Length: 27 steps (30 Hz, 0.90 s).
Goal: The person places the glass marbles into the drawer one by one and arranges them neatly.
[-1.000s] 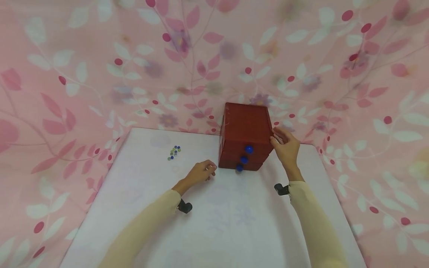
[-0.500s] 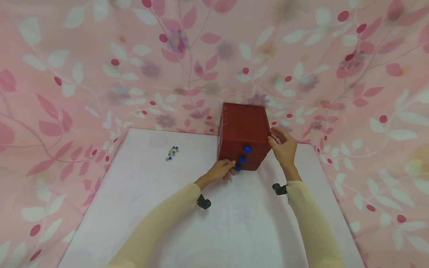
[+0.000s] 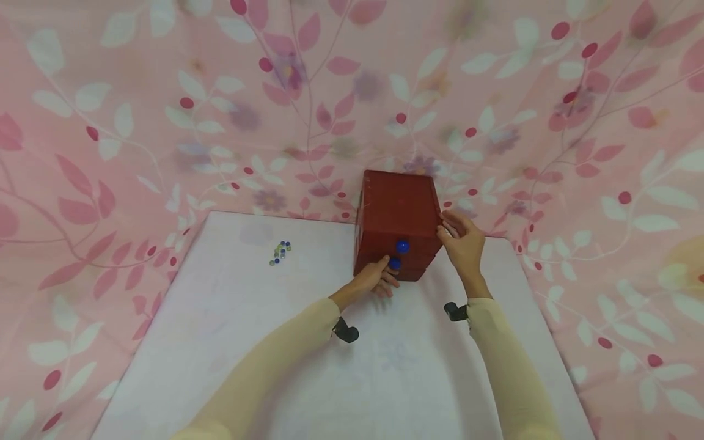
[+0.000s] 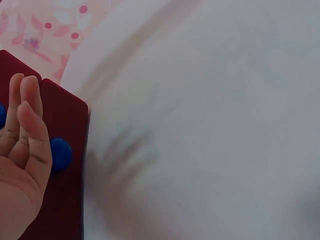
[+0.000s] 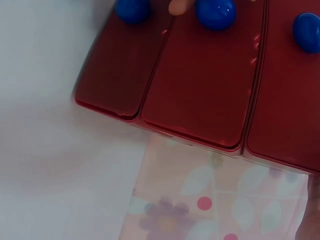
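A dark red chest of three drawers [image 3: 400, 205] with blue round knobs stands at the back of the white table. My left hand [image 3: 375, 278] is at its front, thumb and a finger on either side of the middle knob [image 3: 395, 263], pinching it. In the left wrist view the other fingers [image 4: 34, 120] reach out straight beside the bottom knob [image 4: 61, 155]. The fingertips of my right hand [image 3: 464, 244] rest against the chest's right side near the front edge. All three drawers look closed in the right wrist view, around the middle knob [image 5: 215, 11].
Several small blue and greenish glass marbles [image 3: 280, 252] lie on the table [image 3: 242, 318] left of the chest. A pink floral cloth [image 3: 308, 110] hangs behind and around the table.
My left hand has moved right from beside the chest to its front and taken hold of the middle knob. My right hand stays at the chest's right side.
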Available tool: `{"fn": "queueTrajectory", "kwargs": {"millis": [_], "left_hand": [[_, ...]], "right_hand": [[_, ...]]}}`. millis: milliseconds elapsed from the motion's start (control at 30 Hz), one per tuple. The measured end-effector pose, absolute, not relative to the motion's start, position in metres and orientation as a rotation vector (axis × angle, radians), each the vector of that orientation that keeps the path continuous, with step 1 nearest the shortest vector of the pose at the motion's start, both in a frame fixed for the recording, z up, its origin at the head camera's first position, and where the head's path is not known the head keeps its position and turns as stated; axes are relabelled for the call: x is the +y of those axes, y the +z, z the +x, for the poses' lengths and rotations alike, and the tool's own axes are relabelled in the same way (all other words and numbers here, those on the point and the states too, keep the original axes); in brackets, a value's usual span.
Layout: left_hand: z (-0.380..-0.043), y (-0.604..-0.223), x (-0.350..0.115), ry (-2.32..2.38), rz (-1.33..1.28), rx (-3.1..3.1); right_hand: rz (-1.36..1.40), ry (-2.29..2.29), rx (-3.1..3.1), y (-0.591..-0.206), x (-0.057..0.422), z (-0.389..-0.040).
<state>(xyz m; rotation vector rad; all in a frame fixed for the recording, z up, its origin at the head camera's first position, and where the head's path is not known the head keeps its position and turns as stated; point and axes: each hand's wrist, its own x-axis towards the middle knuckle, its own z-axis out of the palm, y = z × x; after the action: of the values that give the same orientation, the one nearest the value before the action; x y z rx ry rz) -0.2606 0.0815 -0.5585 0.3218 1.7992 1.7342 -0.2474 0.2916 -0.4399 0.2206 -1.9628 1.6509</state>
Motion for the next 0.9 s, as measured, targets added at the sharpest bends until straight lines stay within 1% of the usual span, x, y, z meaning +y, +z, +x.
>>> {"fn": "queueTrajectory", "kwargs": {"millis": [367, 900], "left_hand": [[-0.265, -0.557, 0.095, 1.717, 0.274, 1.783], [-0.26, -0.556, 0.1, 1.912, 0.085, 1.515]], "right_hand": [[0.21, 1.656, -1.966, -0.441, 0.293, -0.249], [0.204, 1.653, -1.962, -0.441, 0.292, -0.248]]}}
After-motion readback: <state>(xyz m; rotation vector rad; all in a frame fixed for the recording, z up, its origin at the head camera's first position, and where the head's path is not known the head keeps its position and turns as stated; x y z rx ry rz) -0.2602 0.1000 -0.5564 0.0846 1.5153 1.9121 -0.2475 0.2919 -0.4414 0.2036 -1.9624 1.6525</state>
